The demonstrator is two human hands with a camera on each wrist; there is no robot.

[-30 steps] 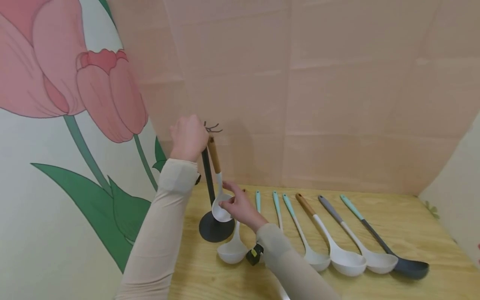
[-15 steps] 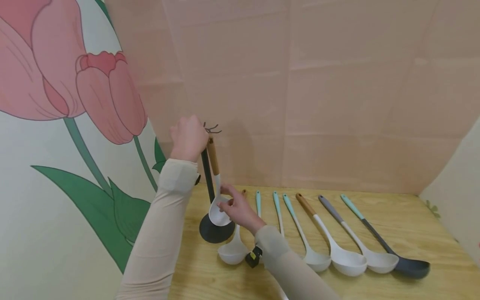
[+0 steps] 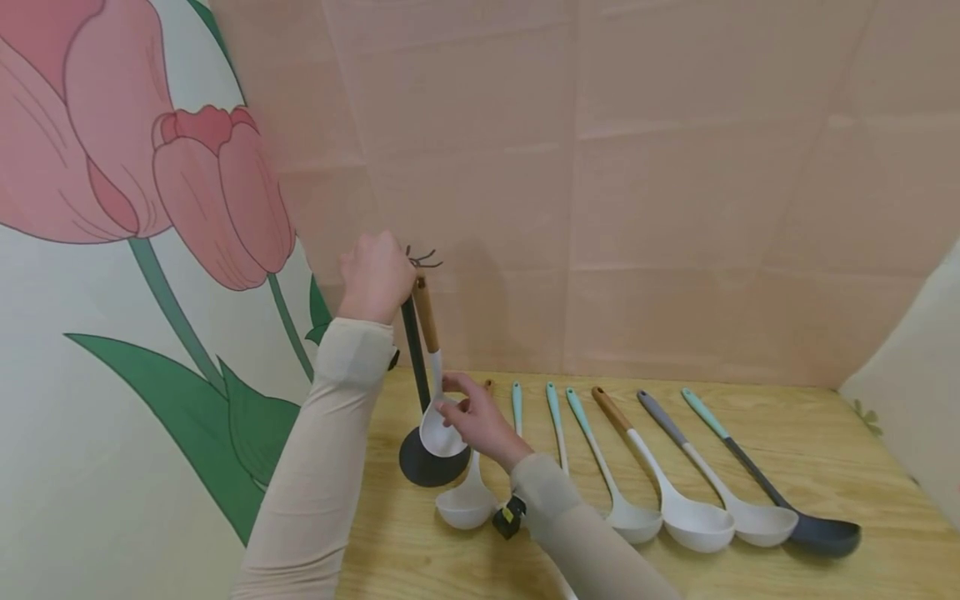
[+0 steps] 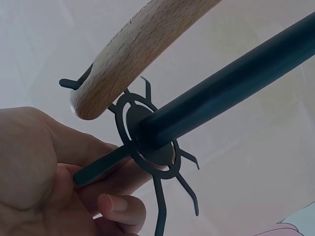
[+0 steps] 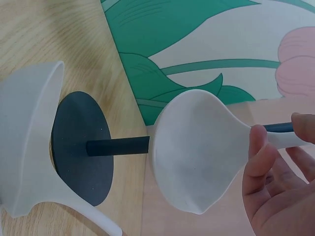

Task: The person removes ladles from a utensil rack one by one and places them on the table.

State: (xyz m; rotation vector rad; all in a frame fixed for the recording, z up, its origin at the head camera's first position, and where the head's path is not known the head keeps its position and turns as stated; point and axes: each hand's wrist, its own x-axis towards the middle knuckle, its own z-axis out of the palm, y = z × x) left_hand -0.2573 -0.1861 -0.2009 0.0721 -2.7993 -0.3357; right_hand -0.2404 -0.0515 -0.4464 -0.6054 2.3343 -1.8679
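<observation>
A dark utensil stand (image 3: 416,354) with a round base rises at the left of the table. My left hand (image 3: 375,277) grips its top, fingers curled by one hook arm in the left wrist view. From another hook hangs a white ladle (image 5: 197,152); its wooden handle (image 4: 147,46) has that hook through its end hole. My right hand (image 3: 483,421) pinches the ladle's white neck just above the bowl, as the right wrist view shows. The bowl hangs over the stand's base (image 3: 420,463).
Beside the base lies another white ladle (image 3: 467,504). Several more ladles extend rightward in a row, among them a wooden-handled one (image 3: 697,525) and a dark one (image 3: 825,536). A tulip-painted wall (image 3: 225,200) borders the left, and a pink sheet (image 3: 675,208) covers the back.
The hung ladle has swung slightly left and down since a second ago, the right hand moving with it. The left hand stays at the stand's top.
</observation>
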